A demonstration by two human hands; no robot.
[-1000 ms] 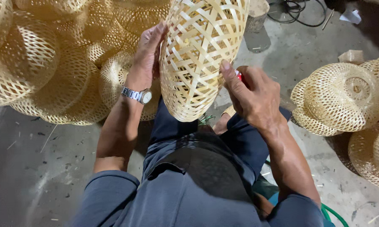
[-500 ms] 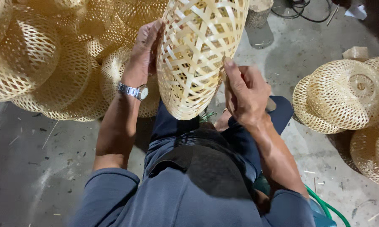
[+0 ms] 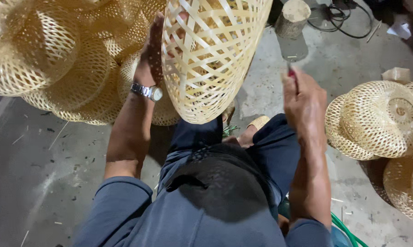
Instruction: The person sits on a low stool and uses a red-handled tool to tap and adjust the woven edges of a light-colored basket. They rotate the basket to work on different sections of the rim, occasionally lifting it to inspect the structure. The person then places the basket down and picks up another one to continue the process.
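Observation:
A woven bamboo basket point(image 3: 211, 59), open lattice and bell-shaped, hangs tilted above my lap. My left hand point(image 3: 154, 50), with a metal wristwatch point(image 3: 147, 91) below it, grips the basket's left side, fingers reaching through the weave. My right hand point(image 3: 302, 98) is raised to the right of the basket, apart from it, closed around a small red-handled tool point(image 3: 291, 77) whose tip I cannot make out. I sit with dark trousers and a blue-grey shirt below.
A heap of finished woven baskets point(image 3: 46, 59) fills the upper left. More baskets point(image 3: 380, 119) are stacked at the right. A wooden stump point(image 3: 292, 18) and black cables point(image 3: 339, 23) lie ahead on the concrete floor. A green hose point(image 3: 348, 228) runs by my right elbow.
My right hand has come off the basket's rim and moved out to the right with the red tool. My left hand keeps hold of the basket.

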